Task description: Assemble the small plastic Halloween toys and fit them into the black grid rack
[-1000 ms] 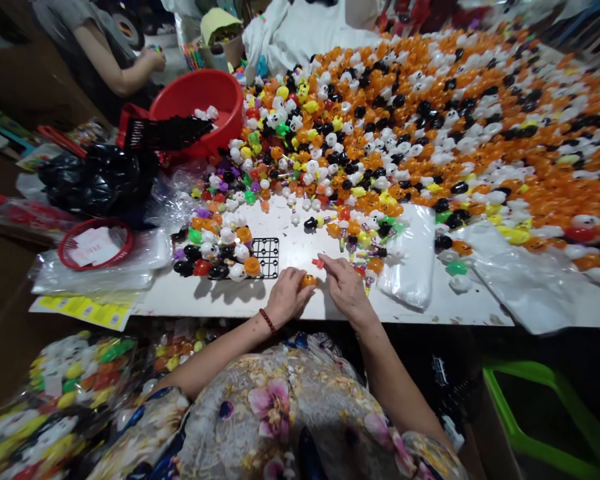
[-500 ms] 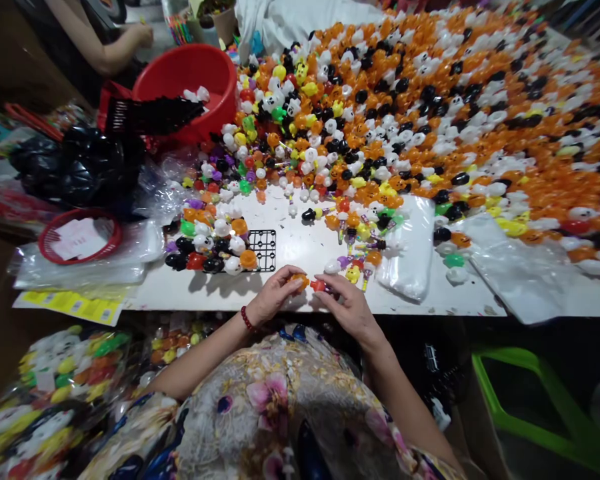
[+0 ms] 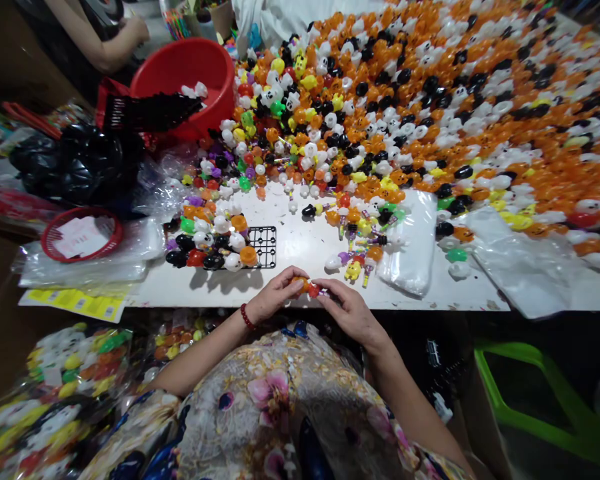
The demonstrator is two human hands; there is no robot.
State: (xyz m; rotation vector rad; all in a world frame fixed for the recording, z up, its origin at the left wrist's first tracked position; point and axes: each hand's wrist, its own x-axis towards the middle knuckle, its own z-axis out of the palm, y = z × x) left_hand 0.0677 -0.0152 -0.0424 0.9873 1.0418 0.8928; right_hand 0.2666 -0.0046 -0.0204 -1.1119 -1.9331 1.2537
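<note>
Fingertip grip on both sides: left hand holds an orange piece, right hand pinches a red piece. Both grips narrow, thumbs against fingers. Pieces meet end to end over the near edge of the white table, mid-scene; can't tell if joined, fingers cover part. Red bracelet on left wrist.

Just beyond left hand, to the left: black grid, its left part covered by figures in orange, white, black, red and green; right part shows bare squares. Near right hand, a bit farther: small loose cluster, incl. yellow figure. Right of that, clear bag stack lies flat; another clear bag hangs over the near edge farther right.

Big pile fills the far and right table, mostly orange, white, black. Far left: red basin, black bag nearer, then red basket with paper inside. Another person's arm at far left, behind basin.
</note>
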